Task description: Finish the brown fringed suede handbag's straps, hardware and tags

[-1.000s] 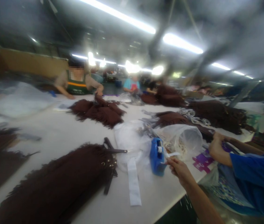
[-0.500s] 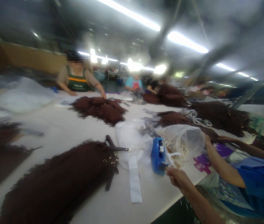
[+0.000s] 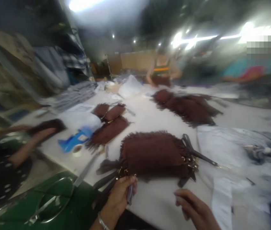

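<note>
A dark brown fringed bag (image 3: 151, 153) with brass-coloured rings lies flat on the table in front of me. At its near left corner my left hand (image 3: 119, 193) is closed on a narrow grey strap-like piece (image 3: 130, 194) with a small metal end. Dark straps (image 3: 106, 179) hang beside that hand. My right hand (image 3: 195, 206) hovers apart from the bag's near right corner. Its fingers are loosely bent and separated, and nothing shows in them. A dark strap with a buckle end (image 3: 204, 157) stretches right from the bag.
Smaller brown fringed pieces (image 3: 111, 127), a blue tape dispenser (image 3: 77, 138) and a tape roll (image 3: 77, 150) lie left. More brown pieces (image 3: 190, 107) and white plastic bags (image 3: 217, 140) are beyond and right. A co-worker's arm (image 3: 32, 143) reaches in at left.
My view has swung left, bringing the fringed bag to the middle. My right hand has left the blue tape dispenser at the right. My left hand has come into view at the bag.
</note>
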The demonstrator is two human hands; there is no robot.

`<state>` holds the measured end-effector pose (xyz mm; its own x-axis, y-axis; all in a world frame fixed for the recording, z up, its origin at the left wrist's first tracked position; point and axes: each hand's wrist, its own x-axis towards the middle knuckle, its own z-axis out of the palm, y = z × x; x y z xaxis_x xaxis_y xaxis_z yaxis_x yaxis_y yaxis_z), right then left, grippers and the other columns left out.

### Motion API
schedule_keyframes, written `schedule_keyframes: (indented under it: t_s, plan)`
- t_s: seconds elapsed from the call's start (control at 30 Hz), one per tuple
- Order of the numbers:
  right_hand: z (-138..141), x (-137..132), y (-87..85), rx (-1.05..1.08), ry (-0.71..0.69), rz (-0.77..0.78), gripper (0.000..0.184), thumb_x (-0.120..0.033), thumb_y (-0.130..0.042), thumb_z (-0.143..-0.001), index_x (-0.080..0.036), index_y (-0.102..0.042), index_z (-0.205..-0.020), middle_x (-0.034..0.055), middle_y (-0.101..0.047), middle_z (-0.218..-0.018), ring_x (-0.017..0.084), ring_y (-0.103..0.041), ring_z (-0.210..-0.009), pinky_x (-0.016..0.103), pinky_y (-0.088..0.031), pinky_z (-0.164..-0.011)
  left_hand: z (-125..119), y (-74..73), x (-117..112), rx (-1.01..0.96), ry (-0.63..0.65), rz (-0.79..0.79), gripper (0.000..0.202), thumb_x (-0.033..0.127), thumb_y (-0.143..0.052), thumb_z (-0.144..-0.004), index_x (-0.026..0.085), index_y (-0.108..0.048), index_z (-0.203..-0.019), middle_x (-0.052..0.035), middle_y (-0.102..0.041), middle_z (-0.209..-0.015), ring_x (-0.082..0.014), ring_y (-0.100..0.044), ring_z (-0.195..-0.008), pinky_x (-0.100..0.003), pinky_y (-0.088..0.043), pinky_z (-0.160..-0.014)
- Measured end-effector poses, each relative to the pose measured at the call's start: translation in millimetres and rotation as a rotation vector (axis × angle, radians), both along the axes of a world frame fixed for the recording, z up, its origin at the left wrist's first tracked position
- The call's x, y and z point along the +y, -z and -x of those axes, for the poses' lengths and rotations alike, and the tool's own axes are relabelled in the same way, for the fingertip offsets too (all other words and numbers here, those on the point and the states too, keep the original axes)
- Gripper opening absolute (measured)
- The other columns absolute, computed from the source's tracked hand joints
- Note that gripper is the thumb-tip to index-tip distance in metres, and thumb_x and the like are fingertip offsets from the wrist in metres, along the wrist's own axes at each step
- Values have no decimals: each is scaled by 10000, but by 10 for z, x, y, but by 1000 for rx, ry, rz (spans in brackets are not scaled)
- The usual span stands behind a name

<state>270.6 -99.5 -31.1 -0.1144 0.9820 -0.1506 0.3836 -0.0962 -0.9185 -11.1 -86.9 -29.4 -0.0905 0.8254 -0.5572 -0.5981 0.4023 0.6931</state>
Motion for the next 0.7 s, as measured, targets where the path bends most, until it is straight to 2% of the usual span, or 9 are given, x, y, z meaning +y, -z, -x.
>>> schedule_keyframes:
  t_s: [0.1,0.2,0.37,0.5,0.6,0.7]
  plan:
    - [811,248,-185,169,-266,-16,244,-404,-495,-884,-218,-653,-893,-6,-629,-734,108,-505,-522,224,-424,-527,15,4,-3,-50,34,-12,243,219,-831,-632,87,-692,-781,-62,-661,-726,-102,-583,-588,-190,-461,-530]
    - [1193,439,-258,232,-388,-74,218,-331,-495,-893,-205,-670,-861,-25,-596,-702,100,-488,-543,204,-398,-524,36,20,11,-58,49,-45,238,257,-819,-646,90,-679,-742,-51,-644,-663,-104,-566,-553,-204,-440,-527]
    - [1318,554,-212,172,-451,-120,235,-275,-473,-905,-221,-699,-946,-25,-628,-740,102,-494,-560,201,-396,-545,48,50,20,23,22,-58,245,273,-809,-633,107,-653,-722,-38,-631,-631,-117,-556,-549,-220,-409,-530]
    - [1328,583,-165,120,-454,-144,226,-216,-467,-888,-226,-692,-903,-15,-668,-811,125,-575,-681,204,-430,-636,14,38,-3,121,11,-15,231,279,-778,-667,120,-619,-719,-29,-623,-610,-104,-529,-533,-214,-390,-538]
    - [1349,604,-153,130,-453,-142,200,-207,-472,-882,-220,-671,-869,-5,-673,-834,149,-612,-793,219,-447,-736,-25,18,-30,137,-7,-57,222,296,-750,-709,125,-616,-755,-29,-625,-638,-106,-531,-565,-214,-394,-562]
    - [1371,618,-153,117,-469,-152,195,-218,-468,-891,-217,-663,-881,3,-669,-839,155,-617,-801,230,-447,-750,-53,16,-46,147,-20,-97,214,302,-738,-725,127,-620,-761,-31,-624,-659,-110,-536,-589,-217,-401,-581]
